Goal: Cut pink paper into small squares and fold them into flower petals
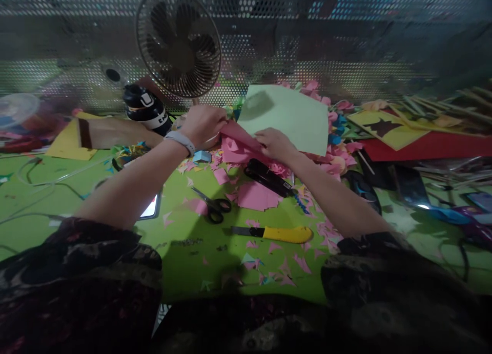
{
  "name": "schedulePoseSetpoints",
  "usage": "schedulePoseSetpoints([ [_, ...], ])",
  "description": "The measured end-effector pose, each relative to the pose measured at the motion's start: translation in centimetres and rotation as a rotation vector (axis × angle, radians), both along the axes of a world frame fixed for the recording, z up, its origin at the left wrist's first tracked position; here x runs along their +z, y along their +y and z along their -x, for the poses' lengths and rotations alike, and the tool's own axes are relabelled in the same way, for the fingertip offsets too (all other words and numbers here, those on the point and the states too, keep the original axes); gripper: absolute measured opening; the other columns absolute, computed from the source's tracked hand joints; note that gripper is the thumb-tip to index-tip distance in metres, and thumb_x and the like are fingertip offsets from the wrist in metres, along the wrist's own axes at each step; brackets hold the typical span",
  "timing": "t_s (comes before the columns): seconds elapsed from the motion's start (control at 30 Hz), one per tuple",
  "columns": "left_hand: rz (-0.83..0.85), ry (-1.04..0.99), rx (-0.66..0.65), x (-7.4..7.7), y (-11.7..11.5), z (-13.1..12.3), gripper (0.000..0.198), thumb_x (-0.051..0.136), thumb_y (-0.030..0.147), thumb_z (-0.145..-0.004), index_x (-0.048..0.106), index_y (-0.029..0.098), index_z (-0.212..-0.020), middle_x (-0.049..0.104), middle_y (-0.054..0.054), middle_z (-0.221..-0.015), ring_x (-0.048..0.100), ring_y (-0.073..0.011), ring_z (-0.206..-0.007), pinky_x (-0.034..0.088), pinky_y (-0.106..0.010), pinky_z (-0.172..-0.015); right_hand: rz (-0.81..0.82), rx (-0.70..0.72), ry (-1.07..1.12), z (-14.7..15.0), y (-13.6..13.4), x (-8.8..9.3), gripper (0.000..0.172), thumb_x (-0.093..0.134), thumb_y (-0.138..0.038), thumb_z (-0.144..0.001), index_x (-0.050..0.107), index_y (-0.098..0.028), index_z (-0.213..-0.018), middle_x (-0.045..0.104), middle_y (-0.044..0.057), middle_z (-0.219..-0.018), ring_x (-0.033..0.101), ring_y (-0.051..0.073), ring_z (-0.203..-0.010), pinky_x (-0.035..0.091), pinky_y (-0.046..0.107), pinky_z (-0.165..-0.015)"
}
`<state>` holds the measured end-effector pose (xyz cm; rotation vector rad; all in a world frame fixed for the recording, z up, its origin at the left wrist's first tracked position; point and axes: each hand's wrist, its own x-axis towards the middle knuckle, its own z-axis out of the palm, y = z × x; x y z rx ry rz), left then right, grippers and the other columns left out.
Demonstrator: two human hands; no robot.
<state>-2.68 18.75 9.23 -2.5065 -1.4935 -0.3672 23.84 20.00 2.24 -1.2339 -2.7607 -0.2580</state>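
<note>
A piece of pink paper (239, 138) is stretched between my two hands above a heap of pink scraps. My left hand (203, 124), with a light band on its wrist, is closed on the paper's upper left corner. My right hand (277, 145) has its fingers bent round the paper's right edge; some fingertips are hidden. Just below lies a black stapler (268, 178), partly over a stack of pink paper squares (258, 196). Black-handled scissors (215, 206) and a yellow utility knife (286, 234) lie nearer to me. Behind my right hand leans a pale green sheet (288, 116).
A fan (179, 41) and a black bottle (146, 108) stand at the back before a perforated metal panel (269, 46). Sticks (442, 108) and a red sheet (407, 146) lie to the right. Paper scraps litter the green table (188, 272). A phone (150, 208) lies under my left forearm.
</note>
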Motion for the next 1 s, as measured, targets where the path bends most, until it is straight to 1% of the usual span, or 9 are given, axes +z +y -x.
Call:
schedulePoseSetpoints([
  [0.13,-0.142,-0.157,0.181,-1.7,-1.2,-0.1,0.037,0.049,0.047,-0.098,0.061,0.015,-0.115,0.071,-0.014,-0.106,0.067,-0.0269,-0.097,0.048,-0.035,-0.079,0.008,-0.186,0.02,1.3,-0.3,0.7,0.036,0.041,-0.025,-0.098,0.073,-0.015,-0.113,0.074,0.014,-0.113,0.064,0.028,-0.108,0.045,0.033,-0.08],
  [0.2,-0.085,-0.14,0.242,-2.7,-1.6,0.2,0.039,0.047,0.046,-0.099,0.06,0.014,-0.117,0.07,-0.016,-0.104,0.067,-0.0283,-0.097,0.049,-0.037,-0.079,0.015,-0.258,0.015,1.3,-0.4,0.8,0.038,0.039,-0.031,-0.101,0.072,-0.017,-0.113,0.076,0.013,-0.111,0.066,0.027,-0.104,0.044,0.032,-0.075],
  [0.27,0.046,-0.023,0.151,-3.7,-1.9,0.5,0.034,0.049,0.039,-0.098,0.061,0.016,-0.118,0.07,-0.015,-0.106,0.067,-0.0283,-0.099,0.05,-0.037,-0.08,0.02,-0.308,-0.001,1.2,-0.5,0.9,0.04,0.038,-0.035,-0.102,0.072,-0.016,-0.113,0.076,0.014,-0.109,0.068,0.028,-0.101,0.043,0.032,-0.073],
  [0.37,0.176,0.17,-0.089,-4.9,-2.1,0.5,0.036,0.053,0.025,-0.092,0.061,0.019,-0.127,0.068,-0.013,-0.121,0.064,-0.0272,-0.112,0.05,-0.034,-0.083,0.021,-0.348,-0.031,1.2,-0.8,0.9,0.043,0.037,-0.038,-0.103,0.071,-0.015,-0.116,0.077,0.015,-0.107,0.07,0.029,-0.098,0.042,0.032,-0.071],
  [0.47,0.19,0.224,-0.163,-5.5,-2.0,-0.2,0.043,0.053,0.018,-0.09,0.061,0.019,-0.133,0.066,-0.013,-0.124,0.061,-0.0256,-0.118,0.05,-0.033,-0.084,0.024,-0.345,-0.046,1.3,-1.0,1.0,0.041,0.039,-0.038,-0.103,0.071,-0.017,-0.117,0.078,0.014,-0.106,0.071,0.028,-0.095,0.043,0.032,-0.071],
  [0.63,0.121,0.233,-0.199,-5.9,-1.2,-1.7,0.032,0.046,0.022,-0.098,0.074,0.019,-0.114,0.069,-0.014,-0.112,0.064,-0.0261,-0.11,0.049,-0.035,-0.081,0.039,-0.33,-0.032,1.2,-1.1,1.0,0.039,0.039,-0.036,-0.103,0.071,-0.018,-0.115,0.077,0.012,-0.107,0.07,0.027,-0.097,0.043,0.032,-0.071],
  [0.8,0.064,0.285,-0.259,-5.5,-0.9,-2.5,0.032,0.046,0.02,-0.099,0.077,0.017,-0.103,0.069,-0.017,-0.109,0.062,-0.0281,-0.112,0.048,-0.038,-0.083,0.068,-0.166,-0.102,1.9,-1.2,1.0,0.035,0.049,-0.033,-0.097,0.066,-0.02,-0.124,0.073,0.012,-0.12,0.067,0.027,-0.11,0.045,0.031,-0.074],
  [0.9,0.072,0.245,-0.285,-5.0,-0.6,-2.6,0.033,0.044,0.019,-0.099,0.077,0.016,-0.101,0.07,-0.017,-0.108,0.063,-0.0271,-0.11,0.049,-0.036,-0.08,0.143,-0.235,-0.234,2.6,-0.9,0.8,0.039,0.044,-0.028,-0.099,0.061,-0.018,-0.133,0.075,0.017,-0.113,0.071,0.03,-0.103,0.047,0.034,-0.073],
  [1.0,0.082,0.17,-0.326,-4.2,-0.5,-2.5,0.031,0.045,0.02,-0.099,0.075,0.015,-0.102,0.071,-0.015,-0.111,0.062,-0.0263,-0.11,0.049,-0.037,-0.085,0.177,-0.295,-0.291,2.6,-0.4,0.4,0.043,0.04,-0.023,-0.1,0.056,-0.015,-0.139,0.076,0.021,-0.107,0.073,0.032,-0.098,0.048,0.037,-0.073],
])
